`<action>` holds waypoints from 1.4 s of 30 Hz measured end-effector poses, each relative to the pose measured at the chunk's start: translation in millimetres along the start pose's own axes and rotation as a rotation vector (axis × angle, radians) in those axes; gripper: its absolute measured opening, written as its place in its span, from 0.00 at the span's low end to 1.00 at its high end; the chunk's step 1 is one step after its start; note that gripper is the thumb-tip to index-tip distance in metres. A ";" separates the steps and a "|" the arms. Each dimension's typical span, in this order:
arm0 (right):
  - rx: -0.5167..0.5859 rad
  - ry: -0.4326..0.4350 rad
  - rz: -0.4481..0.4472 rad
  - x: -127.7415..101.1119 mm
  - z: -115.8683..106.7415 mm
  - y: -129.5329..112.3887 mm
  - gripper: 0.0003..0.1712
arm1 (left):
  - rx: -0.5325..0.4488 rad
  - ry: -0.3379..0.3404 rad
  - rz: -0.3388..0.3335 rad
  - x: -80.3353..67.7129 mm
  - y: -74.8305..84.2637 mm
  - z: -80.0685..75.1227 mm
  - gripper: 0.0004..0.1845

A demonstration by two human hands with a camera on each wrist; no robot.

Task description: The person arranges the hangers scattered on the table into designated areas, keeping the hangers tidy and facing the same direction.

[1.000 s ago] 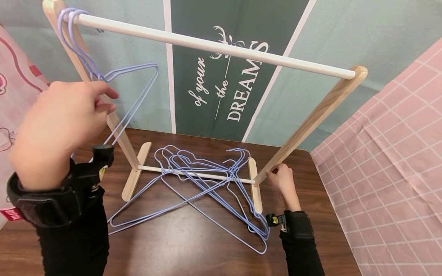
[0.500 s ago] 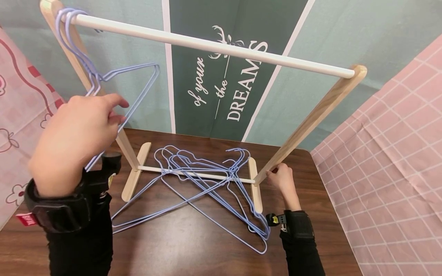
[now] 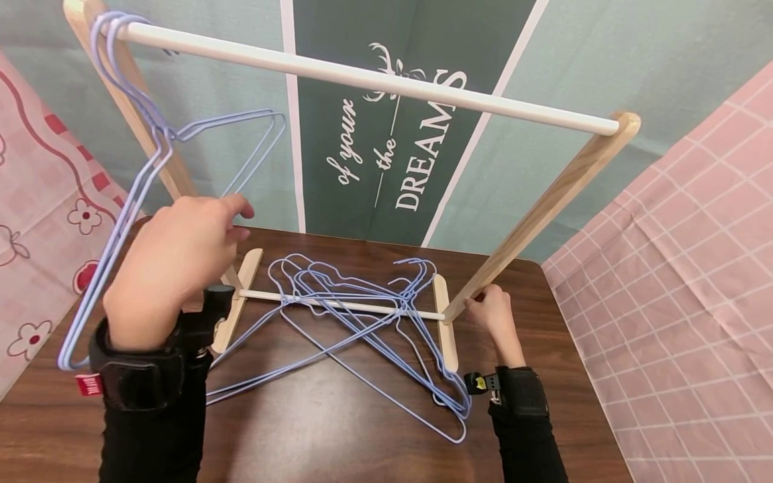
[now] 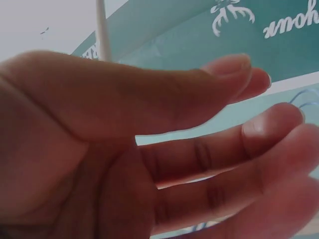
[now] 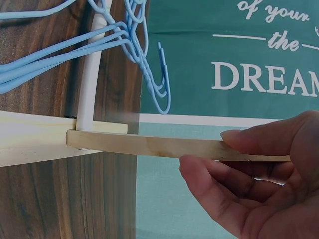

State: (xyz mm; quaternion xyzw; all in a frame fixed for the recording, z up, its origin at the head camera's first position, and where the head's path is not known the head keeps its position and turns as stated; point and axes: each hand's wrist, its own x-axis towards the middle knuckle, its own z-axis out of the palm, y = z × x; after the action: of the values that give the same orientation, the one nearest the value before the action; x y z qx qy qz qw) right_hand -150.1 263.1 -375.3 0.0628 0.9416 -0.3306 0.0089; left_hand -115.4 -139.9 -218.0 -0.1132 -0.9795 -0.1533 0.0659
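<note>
A wooden rack with a white top rail (image 3: 362, 77) stands on a dark wooden table (image 3: 338, 429). Two blue wire hangers (image 3: 153, 137) hang at the rail's left end. My left hand (image 3: 232, 221) hovers below them beside the left upright (image 3: 175, 171), fingers relaxed and holding nothing; the left wrist view shows its open palm (image 4: 124, 164). A tangled pile of several blue hangers (image 3: 356, 312) lies across the rack's lower bar (image 3: 266, 295). My right hand (image 3: 480, 305) pinches the base of the right upright (image 3: 543, 208); thumb and fingers (image 5: 234, 137) clamp the wooden slat (image 5: 164, 145).
A green banner (image 3: 417, 147) with white lettering hangs behind the rack. Pink checked cloth (image 3: 682, 282) covers the right side and floral pink cloth (image 3: 42, 221) the left. The rack's wooden feet (image 3: 238, 312) rest on the table, and hanger ends (image 3: 449, 419) reach toward the front edge.
My left hand has come down and to the right, away from the hanging hangers, which now hang free. The right hand has kept its grip on the upright.
</note>
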 end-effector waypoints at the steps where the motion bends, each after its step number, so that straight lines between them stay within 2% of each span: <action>1: 0.001 -0.003 0.000 0.3 0.0 -0.2 0.13 | -0.002 -0.008 0.001 -0.6 0.8 1.6 0.10; 7: 0.012 -0.018 0.010 2.4 0.8 0.4 0.13 | -0.022 -0.042 0.022 -2.5 4.0 14.6 0.08; 14: -0.002 -0.018 0.004 3.4 1.2 0.4 0.12 | -0.013 -0.080 0.041 -1.3 2.7 33.7 0.10; 21: 0.017 -0.034 0.016 3.5 0.3 -0.3 0.13 | -0.067 -0.222 -0.001 6.0 -8.6 57.9 0.08; 32: 0.047 -0.036 0.009 4.1 0.2 2.0 0.13 | -0.083 -0.353 -0.002 10.3 -29.4 100.6 0.10; 37: 0.059 -0.040 0.013 3.7 -0.1 2.4 0.14 | -0.127 -0.390 0.045 11.9 -37.3 120.0 0.04; 42: 0.057 -0.038 0.016 3.0 0.6 3.0 0.14 | -0.139 -0.395 0.077 13.4 -46.7 137.8 0.04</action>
State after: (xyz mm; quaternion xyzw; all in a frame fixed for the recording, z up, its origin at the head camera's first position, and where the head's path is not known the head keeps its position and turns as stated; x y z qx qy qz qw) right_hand -152.7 265.4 -377.7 0.0641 0.9310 -0.3583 0.0277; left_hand -152.7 -137.0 -359.3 -0.1827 -0.9553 -0.1927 -0.1296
